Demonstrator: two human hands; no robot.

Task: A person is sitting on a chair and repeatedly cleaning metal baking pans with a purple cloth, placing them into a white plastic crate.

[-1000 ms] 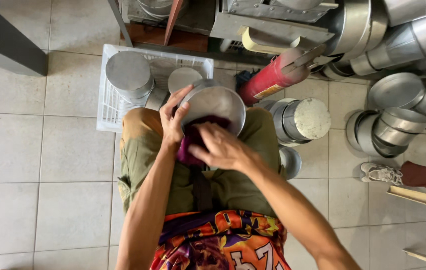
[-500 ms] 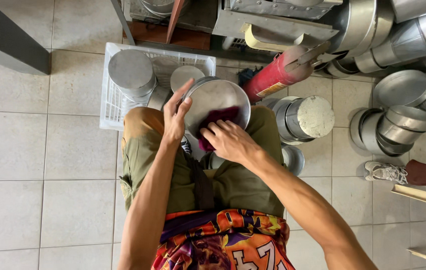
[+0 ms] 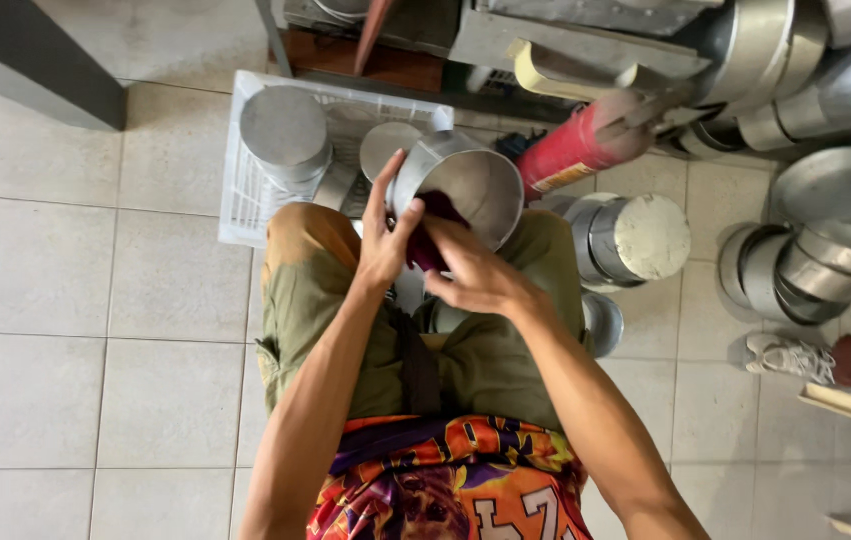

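Left hand grips metal tin by rim, over lap; right hand closed on dark red cloth inside. Tin prob. light, stiff, slick; hold at rim.

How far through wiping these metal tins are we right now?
Done: cannot tell; tins sit in the white crate. In hand: left hand steadies a metal tin while right hand presses a maroon cloth into it. Left: stacked tins wait on the floor.
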